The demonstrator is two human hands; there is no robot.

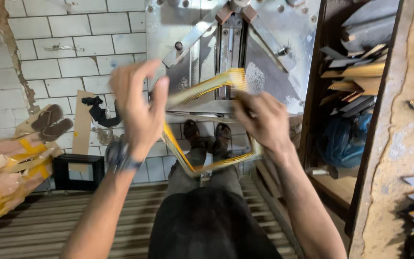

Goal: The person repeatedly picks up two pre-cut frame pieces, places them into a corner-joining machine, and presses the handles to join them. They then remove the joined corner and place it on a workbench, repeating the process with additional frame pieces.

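Frame moulding, gold-striped and joined into a rectangular picture frame [207, 129], was held at the centre of the head view, tilted and blurred. Its upper corner lay at about 1 o'clock against the metal corner-joining machine [235, 43], and its lower edge was seen above the person's knees. The left hand [137, 108] was raised at 10 o'clock of the frame, its fingers [156, 98] closed over the frame's left side; a dark watch [118, 156] was worn on that wrist. The right hand [264, 120] was set at 3 o'clock, fingers curled around the right side of the frame. A pair of sandals [49, 122] was seen at 9 o'clock on the white tiled floor [63, 57], with a small black frame [78, 171] below them. Offcuts of moulding [355, 72] were stacked on a shelf at 2 o'clock.
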